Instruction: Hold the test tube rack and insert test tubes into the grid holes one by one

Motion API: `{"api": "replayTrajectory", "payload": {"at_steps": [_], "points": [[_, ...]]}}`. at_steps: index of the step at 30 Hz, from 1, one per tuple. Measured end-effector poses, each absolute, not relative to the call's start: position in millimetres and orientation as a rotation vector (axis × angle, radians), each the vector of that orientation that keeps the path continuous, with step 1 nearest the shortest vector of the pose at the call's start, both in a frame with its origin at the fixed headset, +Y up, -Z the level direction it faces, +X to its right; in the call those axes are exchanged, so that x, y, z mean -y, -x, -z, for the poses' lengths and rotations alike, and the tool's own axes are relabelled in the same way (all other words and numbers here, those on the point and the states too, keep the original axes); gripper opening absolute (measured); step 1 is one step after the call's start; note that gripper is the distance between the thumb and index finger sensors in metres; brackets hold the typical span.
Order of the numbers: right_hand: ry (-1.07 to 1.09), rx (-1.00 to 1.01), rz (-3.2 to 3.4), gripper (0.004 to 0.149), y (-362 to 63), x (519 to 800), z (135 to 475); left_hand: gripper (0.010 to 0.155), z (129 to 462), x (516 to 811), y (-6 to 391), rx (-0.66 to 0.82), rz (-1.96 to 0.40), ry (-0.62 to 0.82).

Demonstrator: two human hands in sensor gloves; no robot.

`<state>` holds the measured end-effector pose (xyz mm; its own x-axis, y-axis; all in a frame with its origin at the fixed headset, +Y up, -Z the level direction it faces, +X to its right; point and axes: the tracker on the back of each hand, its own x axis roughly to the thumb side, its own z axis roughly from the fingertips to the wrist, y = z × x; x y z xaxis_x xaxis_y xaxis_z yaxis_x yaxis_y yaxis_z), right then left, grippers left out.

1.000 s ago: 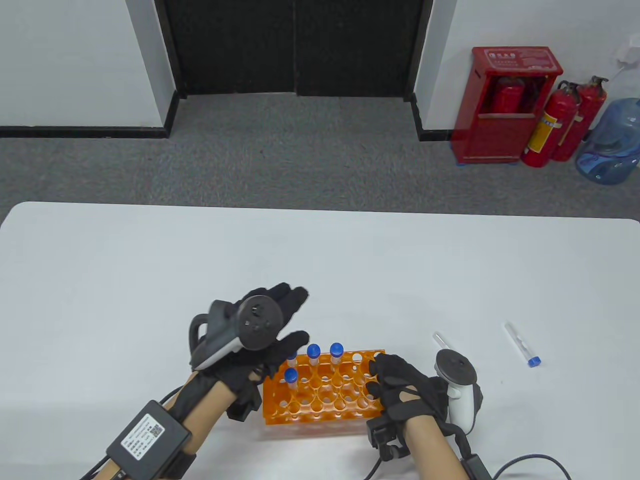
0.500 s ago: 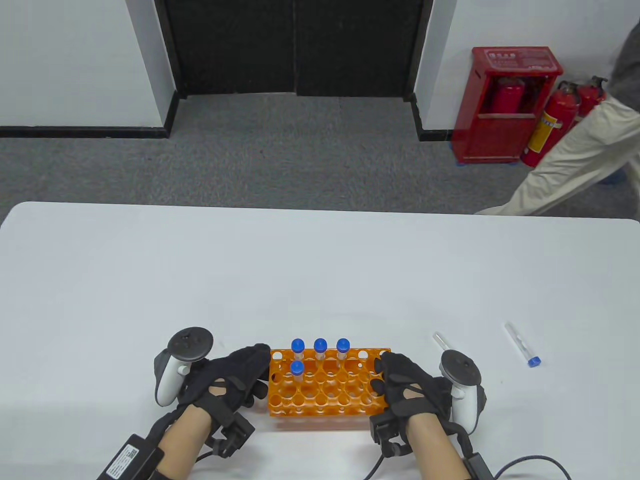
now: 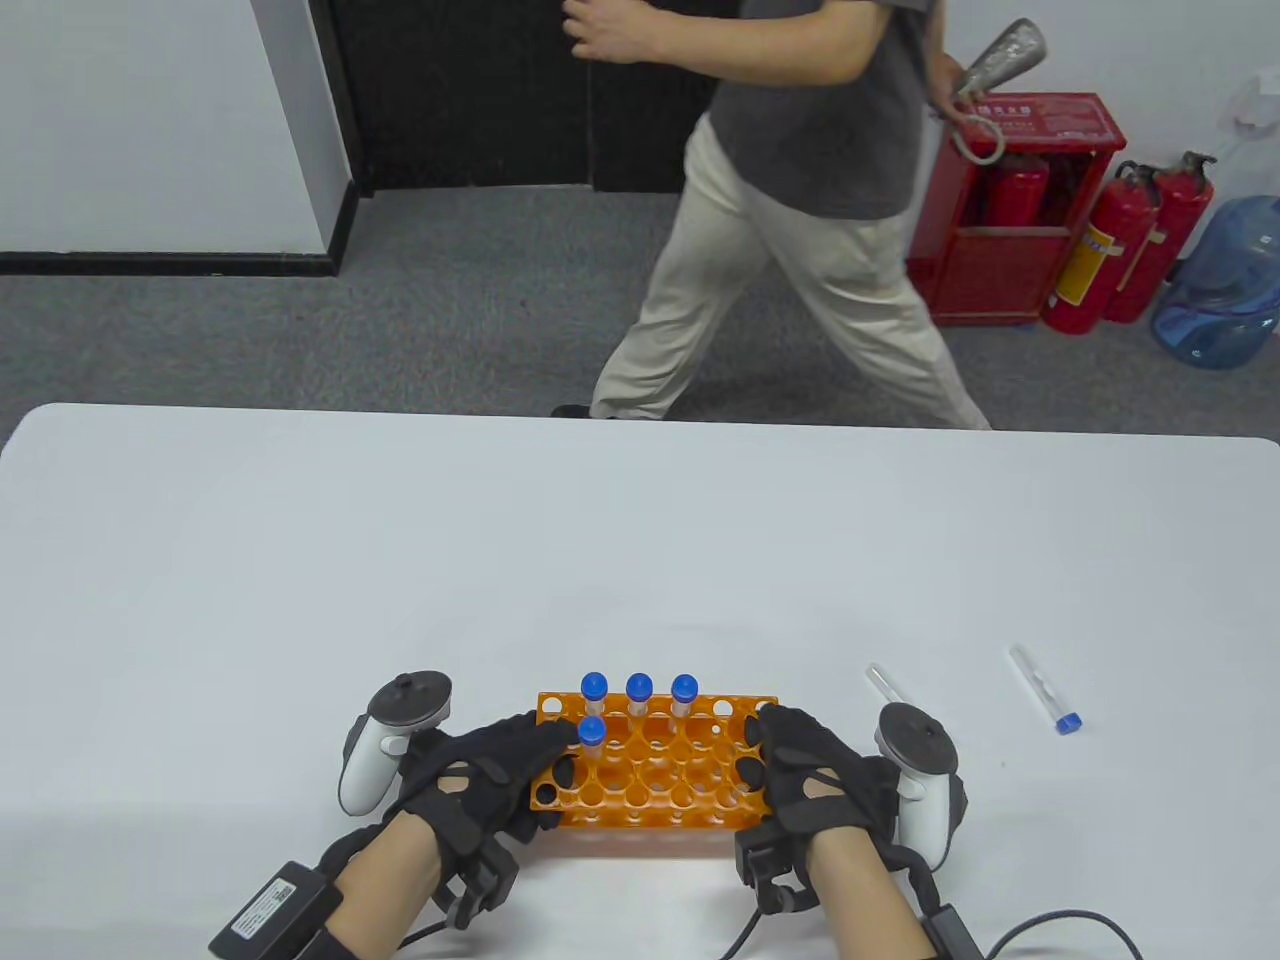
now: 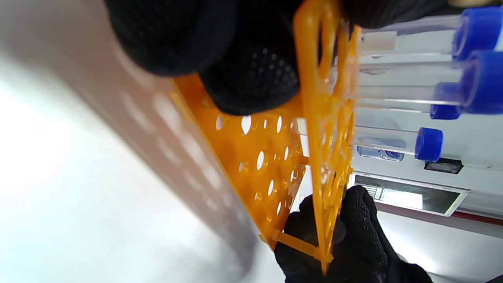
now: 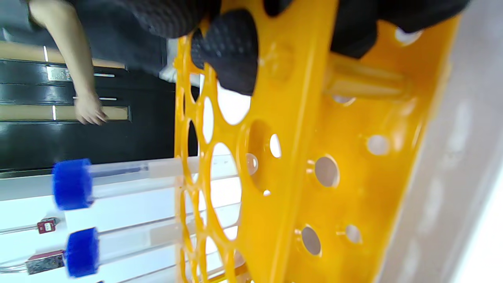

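Note:
An orange test tube rack point(image 3: 660, 770) stands near the table's front edge, with several blue-capped tubes point(image 3: 639, 690) upright in its far left holes. My left hand point(image 3: 480, 775) grips the rack's left end and my right hand point(image 3: 800, 765) grips its right end. The left wrist view shows the rack point(image 4: 267, 157) on its side with tubes point(image 4: 428, 143) sticking out and my fingers point(image 4: 251, 78) on it. The right wrist view shows the rack point(image 5: 314, 157), tubes point(image 5: 72, 182) and my fingers point(image 5: 232, 51) on its top plate. Two loose tubes lie on the table to the right: one blue-capped point(image 3: 1045, 690), one partly hidden behind the right tracker point(image 3: 882, 682).
A person point(image 3: 790, 210) walks across the floor beyond the table's far edge. A red extinguisher cabinet point(image 3: 1020, 210), extinguishers and a water bottle point(image 3: 1220, 285) stand at the back right. The white table point(image 3: 500, 540) stretches beyond the rack.
My left hand came down from above the rack and now grips its left end. The rack has straightened. A person has walked into view behind the table.

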<state>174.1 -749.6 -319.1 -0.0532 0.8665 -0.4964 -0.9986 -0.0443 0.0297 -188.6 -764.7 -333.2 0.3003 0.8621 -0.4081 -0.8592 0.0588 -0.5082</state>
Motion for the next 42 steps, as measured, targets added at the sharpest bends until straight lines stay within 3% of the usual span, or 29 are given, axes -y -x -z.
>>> {"api": "replayTrajectory", "payload": {"at_steps": [4, 8, 14, 15, 19, 26, 33, 37, 42], "points": [[0.379, -0.398, -1.636, 0.052, -177.7, 742.0, 318.7, 0.043, 334.0, 763.7, 192.2, -0.003, -1.33, 0.739], [0.381, -0.24, -1.771, 0.056, -193.9, 722.4, 317.7, 0.043, 334.7, 763.8, 196.8, -0.015, -1.363, 0.728], [0.529, 0.202, -2.139, 0.061, -250.7, 679.2, 312.7, 0.042, 334.5, 765.6, 199.8, -0.018, -1.394, 0.737], [0.663, 0.189, -2.195, 0.063, -265.2, 678.5, 310.7, 0.043, 334.4, 765.5, 200.0, -0.018, -1.394, 0.735], [0.839, 0.101, -2.18, 0.064, -287.5, 694.5, 316.2, 0.043, 334.8, 766.0, 200.8, -0.012, -1.397, 0.732], [0.955, -0.132, -2.365, 0.07, -283.2, 736.6, 344.6, 0.042, 333.3, 766.9, 200.4, -0.01, -1.391, 0.741], [1.044, -0.281, -2.424, 0.067, -280.2, 766.4, 356.0, 0.042, 332.6, 767.7, 199.2, -0.003, -1.393, 0.75], [1.04, -0.265, -2.424, 0.055, -277.9, 766.7, 358.8, 0.042, 332.4, 768.5, 198.3, -0.003, -1.382, 0.752], [0.939, -0.217, -2.402, 0.053, -270.9, 759.1, 360.3, 0.042, 332.3, 769.8, 197.8, -0.004, -1.386, 0.759]]}}
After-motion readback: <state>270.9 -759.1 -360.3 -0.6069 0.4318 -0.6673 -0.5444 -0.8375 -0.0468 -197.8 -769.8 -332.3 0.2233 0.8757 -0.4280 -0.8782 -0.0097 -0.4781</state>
